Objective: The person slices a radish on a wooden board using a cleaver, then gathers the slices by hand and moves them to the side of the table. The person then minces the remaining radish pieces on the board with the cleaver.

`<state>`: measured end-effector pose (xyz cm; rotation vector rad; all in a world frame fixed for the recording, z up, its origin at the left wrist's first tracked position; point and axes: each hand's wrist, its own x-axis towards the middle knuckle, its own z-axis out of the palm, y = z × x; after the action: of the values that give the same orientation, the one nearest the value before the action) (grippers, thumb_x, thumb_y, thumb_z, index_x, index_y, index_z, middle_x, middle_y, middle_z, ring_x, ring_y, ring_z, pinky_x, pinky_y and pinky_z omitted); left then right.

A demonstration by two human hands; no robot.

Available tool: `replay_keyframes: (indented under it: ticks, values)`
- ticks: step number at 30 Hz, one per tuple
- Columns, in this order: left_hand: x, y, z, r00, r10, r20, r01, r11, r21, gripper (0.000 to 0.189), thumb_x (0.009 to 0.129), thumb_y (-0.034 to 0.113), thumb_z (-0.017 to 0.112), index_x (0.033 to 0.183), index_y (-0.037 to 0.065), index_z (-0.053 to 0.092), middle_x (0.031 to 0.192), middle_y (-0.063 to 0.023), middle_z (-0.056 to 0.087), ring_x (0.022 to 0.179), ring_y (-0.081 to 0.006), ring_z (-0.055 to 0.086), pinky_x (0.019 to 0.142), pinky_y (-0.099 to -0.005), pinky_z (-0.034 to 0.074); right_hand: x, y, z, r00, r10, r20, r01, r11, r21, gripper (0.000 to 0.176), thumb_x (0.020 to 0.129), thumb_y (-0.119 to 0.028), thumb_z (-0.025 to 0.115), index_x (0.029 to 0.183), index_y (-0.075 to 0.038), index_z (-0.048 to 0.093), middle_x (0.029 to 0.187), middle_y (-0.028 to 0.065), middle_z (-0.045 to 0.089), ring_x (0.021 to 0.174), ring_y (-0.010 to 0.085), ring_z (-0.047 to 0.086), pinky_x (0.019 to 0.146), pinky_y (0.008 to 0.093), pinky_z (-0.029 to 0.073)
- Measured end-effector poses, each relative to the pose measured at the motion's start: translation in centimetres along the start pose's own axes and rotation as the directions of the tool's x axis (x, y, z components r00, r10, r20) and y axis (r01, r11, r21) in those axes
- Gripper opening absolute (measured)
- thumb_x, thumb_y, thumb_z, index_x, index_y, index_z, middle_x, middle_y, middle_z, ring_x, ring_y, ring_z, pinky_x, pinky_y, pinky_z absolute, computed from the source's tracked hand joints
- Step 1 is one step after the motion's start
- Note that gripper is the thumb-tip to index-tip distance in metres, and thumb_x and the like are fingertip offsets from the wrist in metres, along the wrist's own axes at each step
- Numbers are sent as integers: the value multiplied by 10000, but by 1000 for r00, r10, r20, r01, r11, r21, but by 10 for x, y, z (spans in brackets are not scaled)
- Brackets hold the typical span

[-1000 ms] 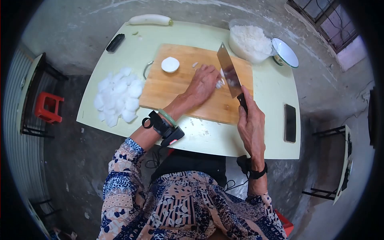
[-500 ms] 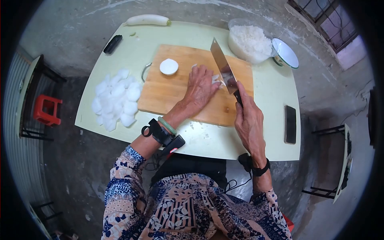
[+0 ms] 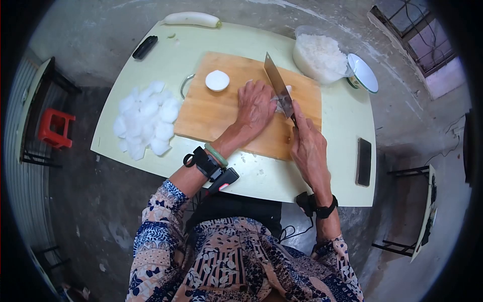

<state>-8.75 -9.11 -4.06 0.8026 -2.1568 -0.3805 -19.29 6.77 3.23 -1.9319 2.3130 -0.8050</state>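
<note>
My right hand (image 3: pixel 308 151) grips the black handle of a cleaver (image 3: pixel 278 85), whose blade stands over the wooden cutting board (image 3: pixel 211 113). Just left of the blade, my left hand (image 3: pixel 255 104) presses down with curled fingers on white radish slices (image 3: pixel 280 104), mostly hidden beneath it. Some white pieces show beside the blade. A round white radish piece (image 3: pixel 217 80) sits on the board's upper left.
White slices (image 3: pixel 146 118) lie heaped left of the board. A whole radish (image 3: pixel 192 19) and a black object (image 3: pixel 145 47) lie behind. At the back right stand a bowl of white shreds (image 3: pixel 320 58) and an enamel bowl (image 3: pixel 362 73); a phone (image 3: pixel 363 162) lies right.
The cleaver blade has moved left and closer to my left hand's fingers. The whole view has shifted slightly.
</note>
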Motion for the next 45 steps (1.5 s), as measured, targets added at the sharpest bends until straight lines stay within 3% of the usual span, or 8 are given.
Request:
replay_keyframes:
  ticks: [10,13,23,25,28,36,38,45]
  values:
    - [0,-3,3,999,-35,-24,34,998,-51,158,848,116,753,976,91,664,996,-78,607,1028,-315,566,912,-468,399,-5,-11,-9,997,-38,-70,41,998,38,699,960,31,558,1618,-124,379,963,237,650,801,422,669,723,507,529]
    - [1,-3,1,999,-27,-29,25,997,-69,158,837,94,761,962,86,665,993,-83,608,1024,-318,569,904,-466,404,-4,-9,-6,1000,10,26,-9,1000,-28,727,943,47,554,1625,-111,360,965,243,649,807,424,669,719,508,528]
    - [1,-7,7,999,32,-42,-35,996,-79,161,845,47,746,961,54,634,1017,-128,595,1040,-352,560,920,-482,422,5,-6,3,997,11,77,-6,998,-58,786,890,65,563,1631,-80,342,959,258,650,823,443,669,733,515,534]
    - [1,-5,4,999,13,-37,-17,994,-104,156,851,50,741,960,53,629,1014,-129,593,1042,-352,560,929,-483,422,3,-7,-2,985,102,141,-106,994,27,704,978,69,520,1630,-145,366,1214,266,686,1005,444,685,889,497,534]
    - [2,-6,4,999,-18,-43,12,990,-139,137,864,58,730,949,52,622,1011,-127,591,1044,-352,559,932,-483,421,-3,4,-7,999,-36,-4,36,992,117,762,937,68,541,1643,-107,316,1051,262,672,882,446,677,775,519,537]
    - [1,-8,4,999,-4,-54,-4,987,-159,112,865,62,724,911,53,622,987,-123,600,994,-362,563,889,-490,427,-23,-7,-21,996,-10,88,8,1000,28,753,954,65,529,1649,-113,299,1086,269,664,879,468,674,762,534,533]
    - [3,-10,4,993,73,-89,-87,984,-156,126,852,50,730,919,47,623,962,-134,607,967,-378,572,893,-502,436,-17,-5,-16,993,-10,119,9,1000,11,751,956,59,529,1650,-109,294,1079,273,662,868,469,673,751,538,532]
    - [4,-7,4,998,39,-46,-46,987,-157,119,845,41,728,900,34,624,944,-161,620,954,-403,581,898,-508,465,2,6,8,996,-75,44,76,997,-15,773,930,42,553,1647,-88,295,974,281,667,804,472,665,715,549,523]
